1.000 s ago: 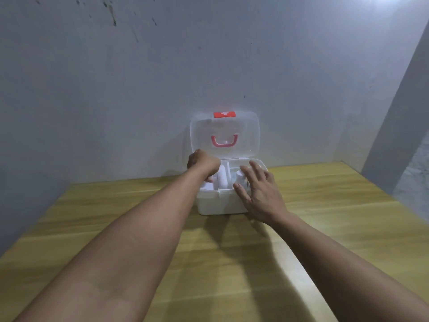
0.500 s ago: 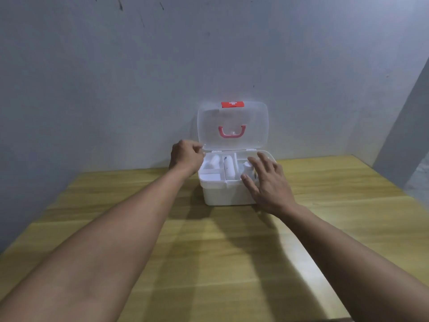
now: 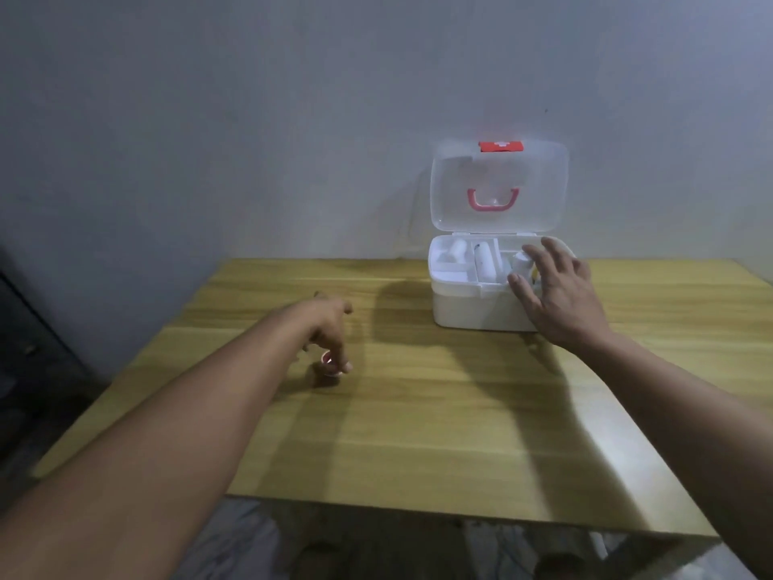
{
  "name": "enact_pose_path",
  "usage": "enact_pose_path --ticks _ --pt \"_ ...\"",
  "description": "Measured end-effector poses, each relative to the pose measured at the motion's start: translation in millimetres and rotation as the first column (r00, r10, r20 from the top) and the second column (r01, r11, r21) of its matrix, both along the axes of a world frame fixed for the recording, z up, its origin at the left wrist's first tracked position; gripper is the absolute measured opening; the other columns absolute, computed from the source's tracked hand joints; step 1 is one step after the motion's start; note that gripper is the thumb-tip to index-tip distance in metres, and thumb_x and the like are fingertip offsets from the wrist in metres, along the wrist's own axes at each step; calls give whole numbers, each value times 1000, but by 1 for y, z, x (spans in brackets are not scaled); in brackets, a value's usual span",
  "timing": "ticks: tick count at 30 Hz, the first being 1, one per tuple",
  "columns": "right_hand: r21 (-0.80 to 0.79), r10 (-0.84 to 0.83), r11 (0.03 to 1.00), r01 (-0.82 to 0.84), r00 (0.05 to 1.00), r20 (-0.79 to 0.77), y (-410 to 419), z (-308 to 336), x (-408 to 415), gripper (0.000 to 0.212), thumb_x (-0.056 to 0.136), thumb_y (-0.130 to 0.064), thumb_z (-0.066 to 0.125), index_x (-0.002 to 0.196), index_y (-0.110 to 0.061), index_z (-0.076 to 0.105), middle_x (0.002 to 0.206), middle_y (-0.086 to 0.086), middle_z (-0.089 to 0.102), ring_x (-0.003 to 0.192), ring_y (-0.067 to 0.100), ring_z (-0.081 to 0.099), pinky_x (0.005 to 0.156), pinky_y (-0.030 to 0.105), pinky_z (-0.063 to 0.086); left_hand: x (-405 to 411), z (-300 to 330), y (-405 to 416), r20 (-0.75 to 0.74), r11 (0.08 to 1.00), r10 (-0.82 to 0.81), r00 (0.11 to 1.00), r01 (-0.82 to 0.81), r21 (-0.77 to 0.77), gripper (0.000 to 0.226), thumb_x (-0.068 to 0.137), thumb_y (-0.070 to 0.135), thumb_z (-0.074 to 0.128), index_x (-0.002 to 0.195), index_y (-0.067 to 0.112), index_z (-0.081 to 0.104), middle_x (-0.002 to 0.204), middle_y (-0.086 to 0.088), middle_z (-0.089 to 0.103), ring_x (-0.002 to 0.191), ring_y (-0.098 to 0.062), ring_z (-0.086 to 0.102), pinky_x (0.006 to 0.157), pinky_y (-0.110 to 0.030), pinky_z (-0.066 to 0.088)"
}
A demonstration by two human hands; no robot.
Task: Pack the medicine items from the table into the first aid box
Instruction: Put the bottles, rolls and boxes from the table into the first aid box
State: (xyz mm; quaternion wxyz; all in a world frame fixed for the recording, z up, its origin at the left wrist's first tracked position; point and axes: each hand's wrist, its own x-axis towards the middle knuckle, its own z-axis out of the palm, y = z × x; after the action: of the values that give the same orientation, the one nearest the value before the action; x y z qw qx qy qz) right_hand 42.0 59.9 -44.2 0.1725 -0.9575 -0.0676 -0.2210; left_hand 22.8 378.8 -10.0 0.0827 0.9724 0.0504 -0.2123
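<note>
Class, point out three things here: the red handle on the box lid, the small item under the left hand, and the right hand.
red handle (image 3: 492,201): head view, curved bar.
small item (image 3: 329,365): head view, visible top.
right hand (image 3: 560,295): head view, back of hand.

Smooth wood table (image 3: 418,412), plastic box (image 3: 472,311)

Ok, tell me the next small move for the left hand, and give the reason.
Probably close the left hand on the small red-topped item beneath its fingertips and lift it. It is the only loose item visible on the table; whether it is already gripped is unclear. The first aid box stands open, the right hand spread over its front right corner, ready to receive it.
</note>
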Motion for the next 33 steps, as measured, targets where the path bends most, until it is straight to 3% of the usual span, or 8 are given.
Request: enact_pose_path --ticks 3,7,9,11,13,16,23,33 --pt "10 12 1000 -12 1000 2 1 2 -1 71 84 -64 23 137 -20 40 153 14 29 140 33 25 113 44 22 -1 -11 7 81 998 -23 996 28 -64 126 51 28 95 153 22 21 154 -14 34 135 -31 43 105 -42 46" --pt "7 15 1000 -15 1000 -3 1 3 -2 61 91 -57 35 138 -18 40 153 13 29 140 33 25 114 43 21 -11 -8 16 115 998 -29 993 23 51 117 53 44 91 150 26 30 150 -10 34 140 -33 25 112 -44 34" --pt "4 10 1000 -10 1000 6 1 2 -1 54 94 -49 42 139 -18 40 154 13 28 139 33 25 114 43 21 -16 -8 20 102 1000 2 995 -2 -6 106 56 40 91 146 21 39 144 -6 47 133 -29 39 107 -41 40" --pt "3 10 1000 -10 1000 12 2 1 -1 54 95 -50 41 138 -18 40 154 13 28 140 33 24 114 42 21 -20 -13 21 148 994 22 989 -6 -106 83 65 25 87 138 14 51 128 -3 60 111 -21 58 91 -29 49" --pt "7 12 1000 -11 1000 -3 2 1 -1 56 94 -53 38 139 -20 40 154 12 27 140 33 23 114 42 21 -23 -17 17 235 986 41 971 -1 -168 54 73 14 78 125 13 64 108 -1 66 90 -16 62 76 -22 46" --pt "15 13 1000 -13 1000 -4 2 2 -2 55 94 -51 40 139 -20 39 155 11 26 141 32 22 114 43 21 -22 -22 8 292 974 62 954 6 -226 31 75 13 73 106 15 75 101 -1 71 85 -14 65 72 -20 46" --pt "34 5 999 -5 1000 -16 2 2 -4 54 94 -49 41 140 -22 38 156 8 24 138 33 23 113 44 24 -15 -20 -9 370 959 79 926 30 -281 30 73 13 75 103 14 76 96 -2 73 82 -13 64 71 -21 46" --pt "18 -2 1000 3 1000 -21 1 2 -2 55 93 -52 39 140 -23 37 155 7 24 136 34 26 111 42 27 18 58 -72 527 855 -45 849 305 -419 32 74 12 78 106 11 74 87 6 61 78 -7 61 77 -23 45"
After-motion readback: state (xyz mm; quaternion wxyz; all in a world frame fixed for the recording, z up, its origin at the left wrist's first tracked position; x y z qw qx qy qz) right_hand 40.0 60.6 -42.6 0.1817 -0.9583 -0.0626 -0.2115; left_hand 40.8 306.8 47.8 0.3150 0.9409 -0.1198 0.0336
